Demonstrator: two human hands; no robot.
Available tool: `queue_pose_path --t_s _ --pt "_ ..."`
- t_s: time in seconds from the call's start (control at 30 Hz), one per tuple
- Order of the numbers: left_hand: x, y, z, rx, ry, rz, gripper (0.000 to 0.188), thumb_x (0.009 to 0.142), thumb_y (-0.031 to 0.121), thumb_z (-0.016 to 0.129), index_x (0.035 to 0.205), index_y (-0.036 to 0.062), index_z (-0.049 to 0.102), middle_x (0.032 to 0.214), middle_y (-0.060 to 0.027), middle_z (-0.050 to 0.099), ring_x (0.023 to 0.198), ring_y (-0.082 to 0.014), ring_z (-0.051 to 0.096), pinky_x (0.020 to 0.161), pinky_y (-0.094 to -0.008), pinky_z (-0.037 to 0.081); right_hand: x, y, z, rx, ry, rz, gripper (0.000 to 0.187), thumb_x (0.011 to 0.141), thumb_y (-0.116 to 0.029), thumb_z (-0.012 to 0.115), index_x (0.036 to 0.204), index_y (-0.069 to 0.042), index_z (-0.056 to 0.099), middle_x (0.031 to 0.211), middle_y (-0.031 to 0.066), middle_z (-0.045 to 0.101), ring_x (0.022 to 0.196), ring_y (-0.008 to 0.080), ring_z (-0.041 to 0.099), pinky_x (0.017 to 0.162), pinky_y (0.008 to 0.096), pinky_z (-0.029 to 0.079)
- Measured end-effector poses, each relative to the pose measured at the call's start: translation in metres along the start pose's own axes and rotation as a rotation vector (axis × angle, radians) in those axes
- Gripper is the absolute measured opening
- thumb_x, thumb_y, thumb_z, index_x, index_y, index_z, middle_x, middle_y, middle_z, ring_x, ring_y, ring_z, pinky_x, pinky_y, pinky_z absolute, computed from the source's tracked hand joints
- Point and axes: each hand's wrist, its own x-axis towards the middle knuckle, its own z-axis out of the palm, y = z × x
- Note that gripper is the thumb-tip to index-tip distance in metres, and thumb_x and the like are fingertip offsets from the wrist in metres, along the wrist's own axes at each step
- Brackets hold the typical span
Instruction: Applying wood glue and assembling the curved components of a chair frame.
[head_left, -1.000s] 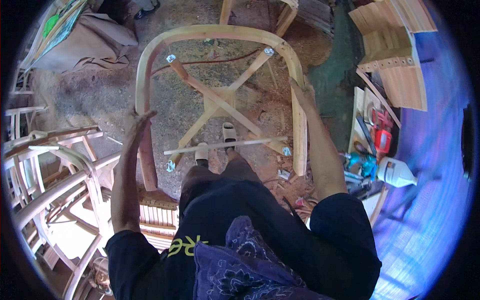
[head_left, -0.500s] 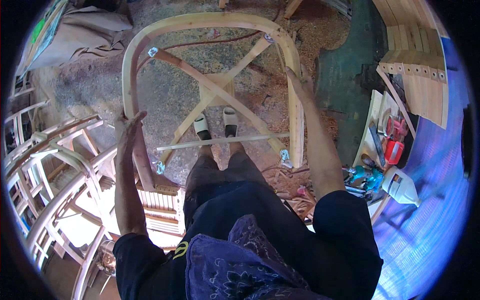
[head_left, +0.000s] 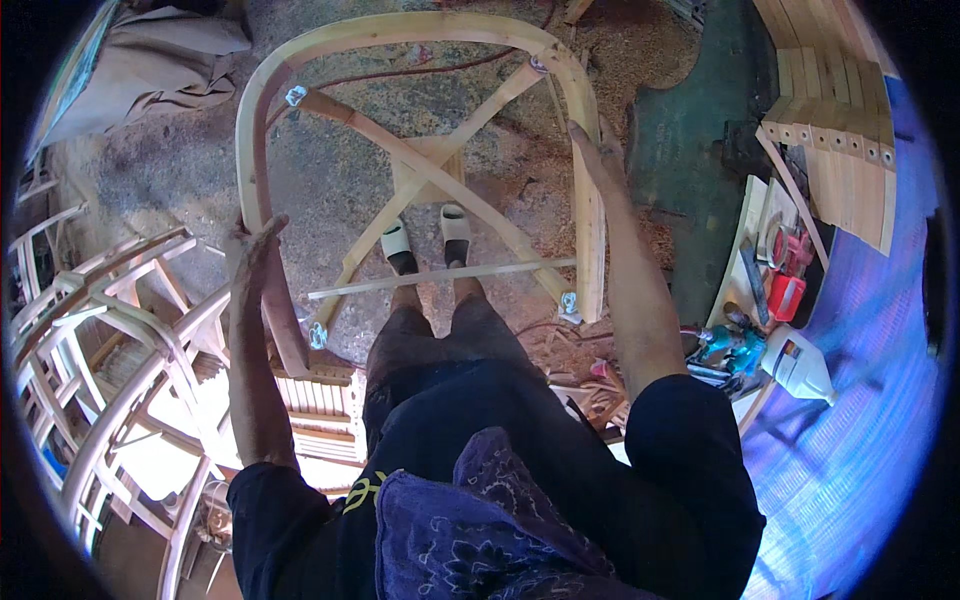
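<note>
A curved, U-shaped wooden frame (head_left: pixel 400 30) spans the space in front of me, its rounded side far from me. My left hand (head_left: pixel 255 240) grips its left arm, thumb over the inner edge. Around the right arm, a little farther up, closes my right hand (head_left: pixel 597 158), with most of its fingers hidden behind the wood. Inside the outline, two crossed wooden bars (head_left: pixel 440 180) form an X. Their ends have pale bluish wrapping (head_left: pixel 318 335). A thin wooden strip (head_left: pixel 440 279) lies across the near part of the X, and a small flat board (head_left: pixel 410 180) shows beneath the crossing.
Several wooden chair frames (head_left: pixel 110 300) crowd the left side. At the right are stacked wooden parts (head_left: pixel 840 160), a red tool (head_left: pixel 788 290), a teal power tool (head_left: pixel 738 350) and a white plastic bottle (head_left: pixel 800 368). Brown sheeting (head_left: pixel 160 70) lies far left; sawdust covers the floor.
The view has shifted slightly, so the frame and floor appear a little higher and farther left. Both hands keep their places on the frame.
</note>
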Motion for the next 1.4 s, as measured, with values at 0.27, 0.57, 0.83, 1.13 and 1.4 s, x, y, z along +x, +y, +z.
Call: queue_pose_path --t_s 0.27,0.57,0.83,1.13,1.4 --pt "0.0 -0.011 0.004 -0.018 -0.013 -0.038 0.048 0.072 0.025 0.085 0.109 0.0047 0.063 0.077 -0.0014 0.062 0.061 -0.0105 0.056 0.055 -0.0267 0.046 0.0 -0.001 -0.003 -0.054 0.026 -0.066 0.06 0.082 -0.043 0.075 0.128 -0.007 0.059 0.109 0.0128 0.068 0.102 0.0233 0.064 0.09 0.0374 0.048" --pt "0.005 -0.001 0.004 -0.062 -0.03 -0.039 0.046 0.073 0.025 0.084 0.109 0.0053 0.064 0.077 -0.0009 0.062 0.061 -0.0099 0.056 0.055 -0.0257 0.046 0.009 0.0 0.002 -0.131 0.099 -0.078 0.057 0.083 -0.041 0.074 0.126 -0.006 0.06 0.108 0.0109 0.069 0.101 0.022 0.064 0.089 0.0368 0.049" --pt "-0.007 -0.015 0.005 -0.035 0.0 -0.017 0.042 0.072 0.024 0.084 0.104 0.0038 0.065 0.074 -0.0019 0.062 0.06 -0.0117 0.056 0.054 -0.028 0.047 -0.005 0.003 -0.004 -0.026 0.022 -0.098 0.06 0.084 -0.041 0.075 0.13 -0.007 0.058 0.113 0.012 0.068 0.104 0.0219 0.064 0.091 0.0362 0.048" --pt "0.003 -0.032 0.0 -0.008 0.036 -0.079 0.045 0.071 0.025 0.086 0.104 0.0019 0.065 0.077 -0.0044 0.064 0.065 -0.0145 0.06 0.059 -0.0292 0.049 -0.001 -0.003 0.01 -0.189 0.017 0.024 0.07 0.082 -0.048 0.074 0.136 -0.007 0.055 0.119 0.016 0.065 0.109 0.024 0.062 0.094 0.0366 0.047" --pt "0.002 -0.019 0.015 -0.063 -0.041 -0.042 0.058 0.07 0.023 0.087 0.117 -0.0012 0.063 0.086 -0.0065 0.067 0.074 -0.0159 0.062 0.067 -0.0311 0.051 -0.006 0.008 0.0 -0.016 -0.006 -0.112 0.071 0.085 -0.052 0.07 0.133 -0.002 0.054 0.115 0.0143 0.065 0.105 0.0252 0.061 0.093 0.0375 0.045"
